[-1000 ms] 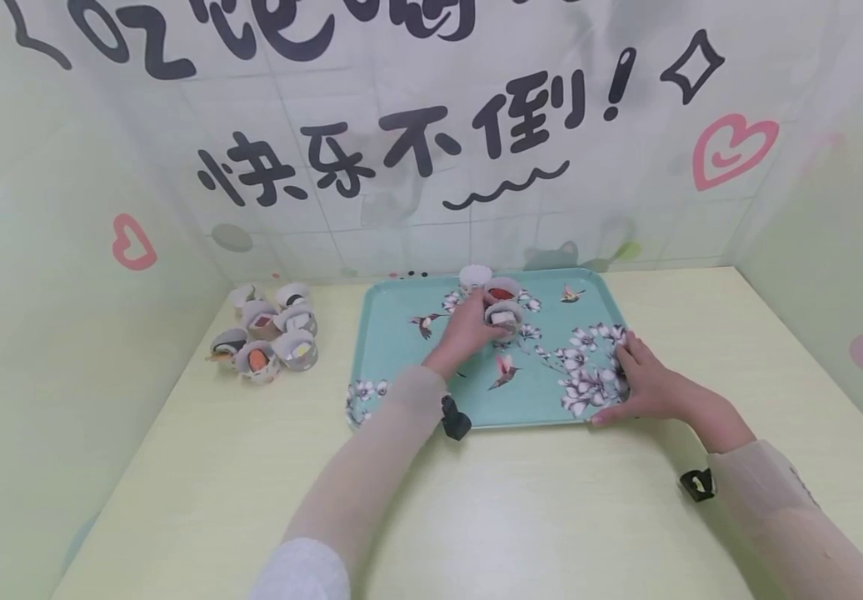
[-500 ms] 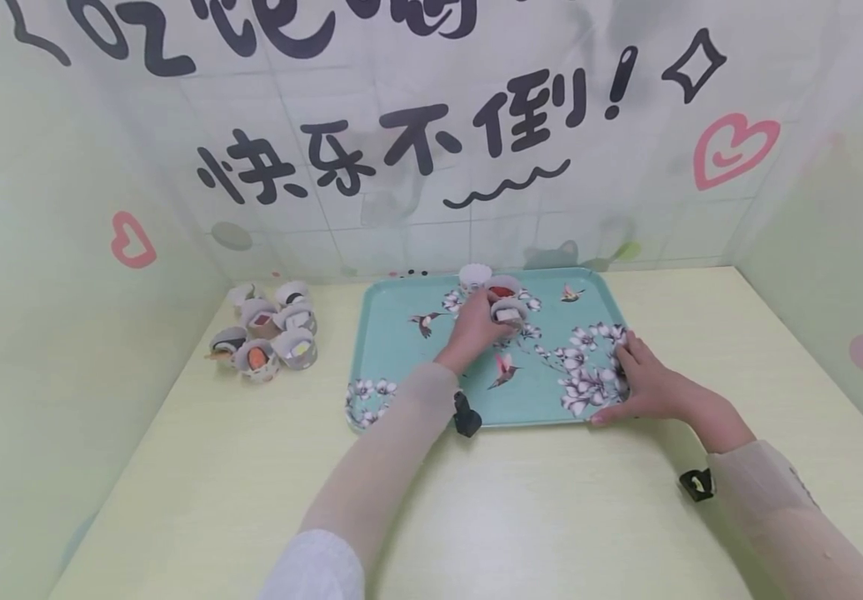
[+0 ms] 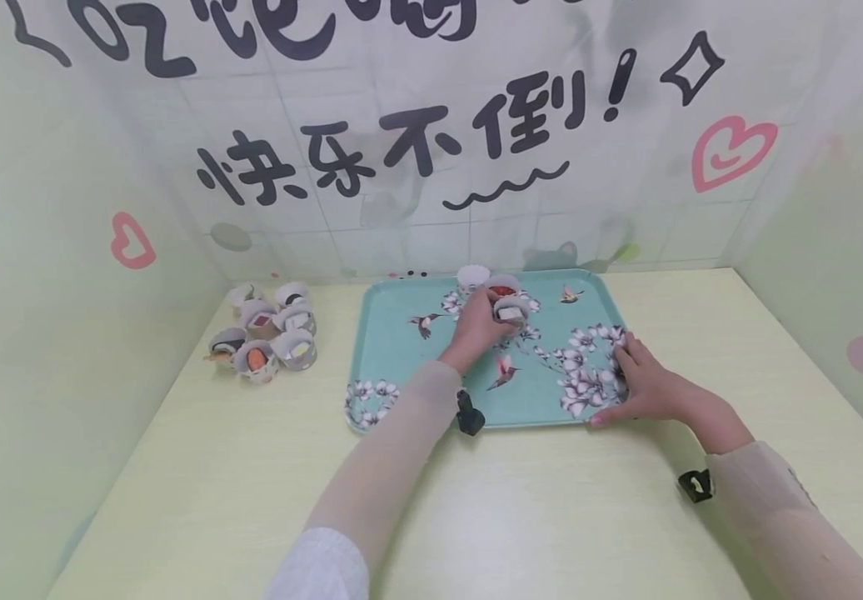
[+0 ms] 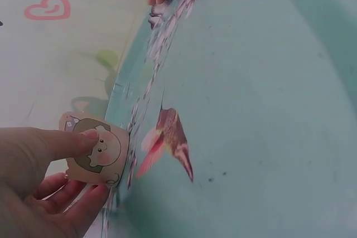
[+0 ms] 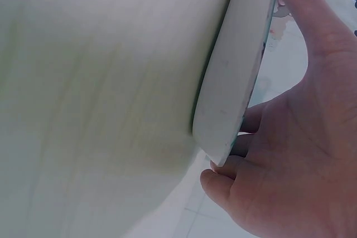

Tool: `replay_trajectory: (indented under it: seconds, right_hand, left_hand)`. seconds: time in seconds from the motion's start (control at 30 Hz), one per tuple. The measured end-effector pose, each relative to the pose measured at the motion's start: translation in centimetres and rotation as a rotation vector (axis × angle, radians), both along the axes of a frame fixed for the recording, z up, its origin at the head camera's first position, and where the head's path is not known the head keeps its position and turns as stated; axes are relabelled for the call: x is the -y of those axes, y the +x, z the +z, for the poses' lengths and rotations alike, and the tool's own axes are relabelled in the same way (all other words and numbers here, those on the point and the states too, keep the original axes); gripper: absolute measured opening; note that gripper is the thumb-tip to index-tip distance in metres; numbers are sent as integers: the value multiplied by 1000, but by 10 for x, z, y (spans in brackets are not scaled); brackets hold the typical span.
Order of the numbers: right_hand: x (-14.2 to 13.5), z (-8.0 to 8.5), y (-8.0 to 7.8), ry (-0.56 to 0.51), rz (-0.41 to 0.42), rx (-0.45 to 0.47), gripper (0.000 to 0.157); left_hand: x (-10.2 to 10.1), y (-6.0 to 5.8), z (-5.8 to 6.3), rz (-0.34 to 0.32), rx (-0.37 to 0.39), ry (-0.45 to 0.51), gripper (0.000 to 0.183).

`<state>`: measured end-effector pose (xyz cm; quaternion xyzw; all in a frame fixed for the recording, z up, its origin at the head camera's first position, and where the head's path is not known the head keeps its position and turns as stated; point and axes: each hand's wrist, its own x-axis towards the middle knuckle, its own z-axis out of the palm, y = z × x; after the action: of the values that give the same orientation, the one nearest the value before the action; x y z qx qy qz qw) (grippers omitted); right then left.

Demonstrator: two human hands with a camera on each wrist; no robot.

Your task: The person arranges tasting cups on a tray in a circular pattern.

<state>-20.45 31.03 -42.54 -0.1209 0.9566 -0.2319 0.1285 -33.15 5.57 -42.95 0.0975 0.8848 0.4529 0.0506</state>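
Note:
My left hand [image 3: 479, 327] holds a small paper cup [image 3: 510, 315] with a white block inside, on the tray. In the left wrist view, the cup [image 4: 103, 157] shows a cartoon face, with my thumb across it and fingers on the other side. A cup with red contents [image 3: 504, 285] and a white cup [image 3: 472, 277] stand just behind, at the tray's back edge. My right hand [image 3: 652, 387] grips the near right corner of the turquoise floral tray [image 3: 401, 354]. In the right wrist view, the tray's side [image 5: 231, 82] lies between thumb and fingers.
Several similar cups with small items inside, one with an orange piece [image 3: 256, 360], cluster on the table [image 3: 476, 508] left of the tray. A wall with black lettering [image 3: 416, 137] rises directly behind the tray, and side walls flank the table.
My left hand and its cup have shifted slightly to the right, coming to stand still over the last half second. The right hand has kept its place on the tray corner.

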Motion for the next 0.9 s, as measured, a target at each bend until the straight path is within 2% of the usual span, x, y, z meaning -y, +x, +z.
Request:
replay_trajectory:
  seconds: [0.17,0.33,0.7,0.9]
  right_hand:
    - [1,0,-1,8,2,-4,134]
    - [1,-1,-1,3,8,-7,134]
    - [1,-3,-1,-5,0,3,133]
    - [0,-2,0,1,11,-20,131]
  left_hand:
    - [5,0,1,15,9,-35,52]
    - [12,1,2,11,6,-31,49]
    - [25,7,8,-11,17,14,46]
    - [32,10,14,-20,36,49,50]
